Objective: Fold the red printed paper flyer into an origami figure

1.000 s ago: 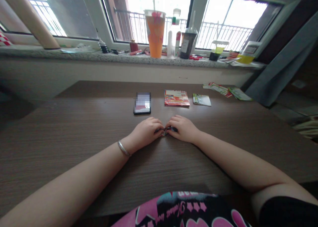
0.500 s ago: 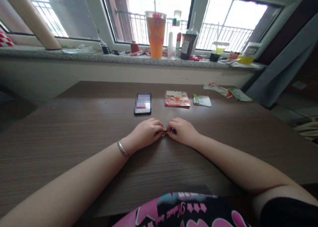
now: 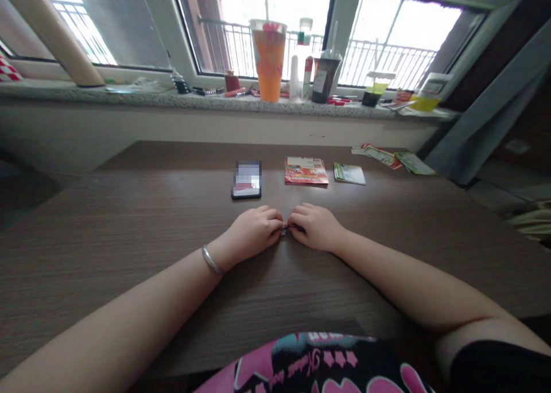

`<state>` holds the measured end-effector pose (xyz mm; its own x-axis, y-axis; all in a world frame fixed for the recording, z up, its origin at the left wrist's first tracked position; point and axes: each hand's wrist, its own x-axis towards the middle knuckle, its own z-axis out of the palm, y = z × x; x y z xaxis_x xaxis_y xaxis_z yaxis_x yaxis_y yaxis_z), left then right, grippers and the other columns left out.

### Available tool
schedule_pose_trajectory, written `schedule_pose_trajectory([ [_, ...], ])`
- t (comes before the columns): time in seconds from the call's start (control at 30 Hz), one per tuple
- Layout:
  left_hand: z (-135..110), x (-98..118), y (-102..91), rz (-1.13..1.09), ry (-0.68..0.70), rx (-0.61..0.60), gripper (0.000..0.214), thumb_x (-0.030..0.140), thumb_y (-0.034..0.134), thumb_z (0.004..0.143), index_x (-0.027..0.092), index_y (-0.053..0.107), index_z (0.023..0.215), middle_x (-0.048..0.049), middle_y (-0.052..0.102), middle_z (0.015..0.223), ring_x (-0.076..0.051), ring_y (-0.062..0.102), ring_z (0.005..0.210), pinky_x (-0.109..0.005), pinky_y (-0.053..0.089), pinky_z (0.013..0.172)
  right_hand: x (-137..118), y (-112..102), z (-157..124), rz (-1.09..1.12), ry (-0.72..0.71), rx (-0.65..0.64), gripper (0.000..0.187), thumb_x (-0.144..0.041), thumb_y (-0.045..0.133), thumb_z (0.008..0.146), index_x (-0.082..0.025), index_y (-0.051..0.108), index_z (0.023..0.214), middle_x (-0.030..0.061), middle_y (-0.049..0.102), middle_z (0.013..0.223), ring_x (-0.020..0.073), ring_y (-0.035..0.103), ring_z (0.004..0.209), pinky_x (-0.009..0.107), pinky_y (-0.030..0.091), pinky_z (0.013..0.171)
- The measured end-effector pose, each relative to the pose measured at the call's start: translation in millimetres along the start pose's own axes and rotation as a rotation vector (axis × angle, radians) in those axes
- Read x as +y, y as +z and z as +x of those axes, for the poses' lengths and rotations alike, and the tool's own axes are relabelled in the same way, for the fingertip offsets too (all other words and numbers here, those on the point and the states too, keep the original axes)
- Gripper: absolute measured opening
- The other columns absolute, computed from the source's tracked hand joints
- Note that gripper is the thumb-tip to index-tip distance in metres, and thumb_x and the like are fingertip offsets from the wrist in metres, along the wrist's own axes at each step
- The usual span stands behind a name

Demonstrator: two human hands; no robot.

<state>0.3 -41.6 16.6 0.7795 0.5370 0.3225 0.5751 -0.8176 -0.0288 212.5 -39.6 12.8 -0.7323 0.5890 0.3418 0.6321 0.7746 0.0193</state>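
Note:
Close together over the middle of the wooden table (image 3: 275, 301), my left hand (image 3: 258, 228) and my right hand (image 3: 316, 226) are both closed, fingertips pinched toward each other. Between them shows a sliver of a small, dark and shiny thing (image 3: 284, 229). Most of it is hidden by my fingers, so its kind cannot be made out. A silver bangle (image 3: 211, 260) circles my left wrist. Just beyond my left hand lies a phone (image 3: 247, 179) with its screen lit. Beyond my right hand rests a red printed packet (image 3: 306, 171).
Right of the packet lies a small stack of cards (image 3: 349, 174), with more printed packets (image 3: 383, 155) near the far right corner. On the stone windowsill (image 3: 142, 99) stand an orange drink cup (image 3: 269, 60), a dark lidded cup (image 3: 325, 77), bottles and small items. A grey curtain (image 3: 486, 100) hangs at right.
Both hands stay in nearly the same place. The fingers have shifted slightly, and less of the small dark thing shows beside my right fingers.

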Motion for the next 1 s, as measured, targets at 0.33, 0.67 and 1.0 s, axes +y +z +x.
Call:
schedule_pose_trajectory([
  [0.33, 0, 1, 0.8, 0.025, -0.004, 0.008, 0.018, 0.02, 0.054, 0.088, 0.018, 0.071, 0.094, -0.0058, 0.068, 0.095, -0.019, 0.06, 0.086, -0.032, 0.051, 0.08, -4, 0, 0, 0.019, 0.061, -0.006, 0.014, -0.026, 0.051, 0.09, -0.019, 0.063, 0.086, 0.0047, 0.063, 0.085, 0.017, 0.053, 0.081, 0.027, 0.036, 0.067],
  [0.67, -2, -1, 1.4, 0.033, 0.004, -0.01, 0.017, 0.02, 0.055, 0.088, 0.018, 0.071, 0.094, -0.0064, 0.067, 0.096, -0.02, 0.06, 0.088, -0.031, 0.051, 0.081, -16, -11, -2, -0.04, 0.08, -0.107, 0.017, -0.032, 0.054, 0.091, -0.02, 0.065, 0.095, 0.0058, 0.064, 0.09, 0.0183, 0.057, 0.084, 0.027, 0.038, 0.064],
  [1.0, -1, 2, 0.5, 0.087, -0.037, -0.014, 0.025, 0.027, 0.047, 0.094, 0.017, 0.069, 0.1, -0.0074, 0.066, 0.089, -0.019, 0.061, 0.079, -0.029, 0.05, 0.069, -12, -5, 0, -0.138, 0.103, -0.095, 0.025, -0.031, 0.043, 0.098, -0.021, 0.066, 0.094, 0.0064, 0.064, 0.091, 0.018, 0.055, 0.084, 0.027, 0.035, 0.06],
])
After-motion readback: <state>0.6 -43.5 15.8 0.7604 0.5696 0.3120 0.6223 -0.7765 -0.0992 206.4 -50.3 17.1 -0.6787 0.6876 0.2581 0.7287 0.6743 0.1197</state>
